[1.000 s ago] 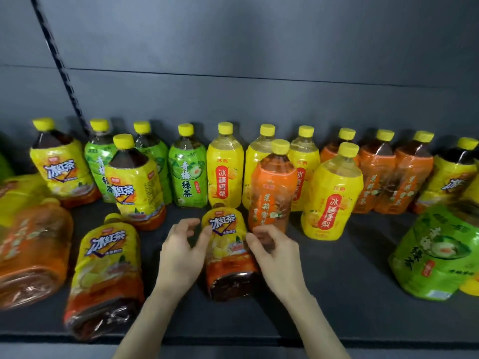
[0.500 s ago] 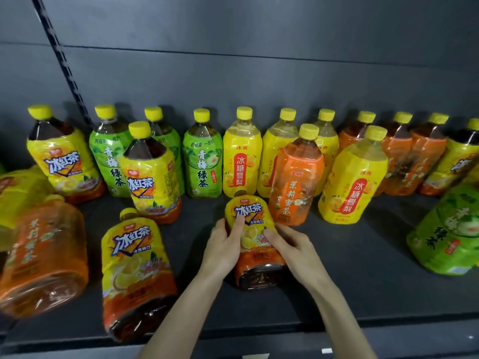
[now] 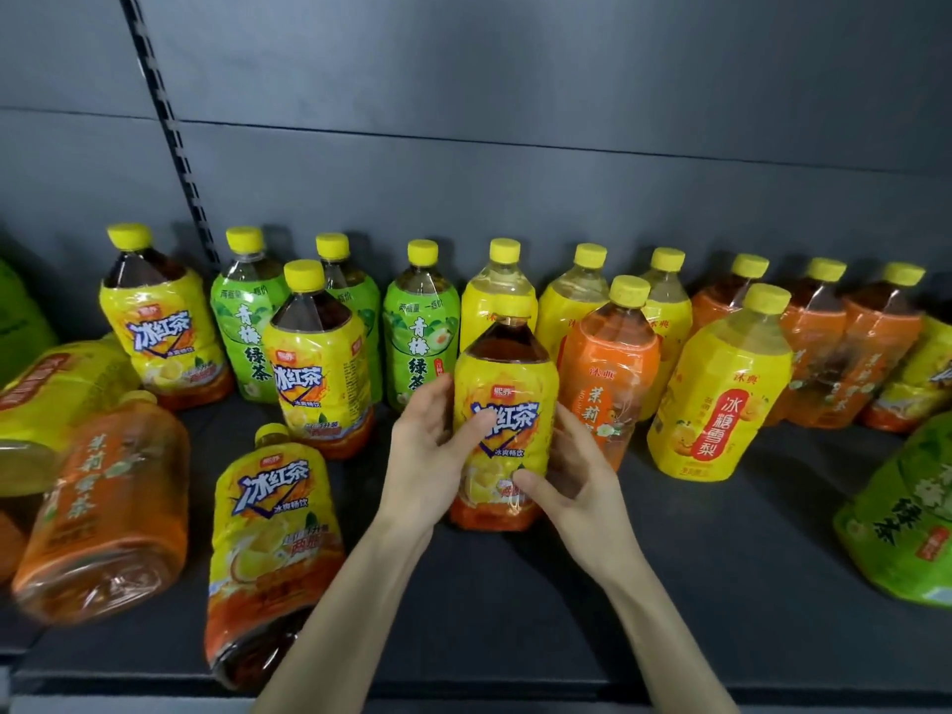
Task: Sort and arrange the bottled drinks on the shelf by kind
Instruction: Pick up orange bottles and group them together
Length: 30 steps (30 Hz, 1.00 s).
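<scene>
Two-handed hold: left grip and right grip clamped round black tea bottle. Stands upright now at mid-shelf, no longer lying flat. Holds dark brown tea.

We find the green bottle cut by the right edge; the lying orange bottle is blurred.

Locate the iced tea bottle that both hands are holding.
Head view, centre: the iced tea bottle is upright between the left hand and right hand, in front of a pale yellow-labelled bottle, with an orange-labelled bottle immediately to its right.
</scene>
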Each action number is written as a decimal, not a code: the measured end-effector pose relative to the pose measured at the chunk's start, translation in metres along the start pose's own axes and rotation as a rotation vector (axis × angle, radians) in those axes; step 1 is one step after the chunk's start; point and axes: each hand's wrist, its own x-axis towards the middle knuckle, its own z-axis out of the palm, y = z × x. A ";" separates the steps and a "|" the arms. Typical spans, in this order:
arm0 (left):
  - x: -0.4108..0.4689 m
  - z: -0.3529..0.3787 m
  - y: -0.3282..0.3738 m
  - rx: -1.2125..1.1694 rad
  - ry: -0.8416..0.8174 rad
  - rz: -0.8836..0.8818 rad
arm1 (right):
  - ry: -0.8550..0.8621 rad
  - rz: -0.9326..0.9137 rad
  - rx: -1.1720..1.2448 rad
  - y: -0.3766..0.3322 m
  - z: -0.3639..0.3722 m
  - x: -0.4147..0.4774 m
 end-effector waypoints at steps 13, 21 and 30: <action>0.012 0.000 -0.008 0.197 0.034 0.017 | 0.050 -0.052 -0.216 0.012 0.010 0.022; -0.002 -0.012 0.008 0.611 0.019 0.058 | 0.137 -0.076 -0.485 0.006 0.011 0.007; -0.022 -0.080 0.037 0.785 0.274 0.136 | 0.218 -0.229 -0.402 -0.015 0.048 -0.011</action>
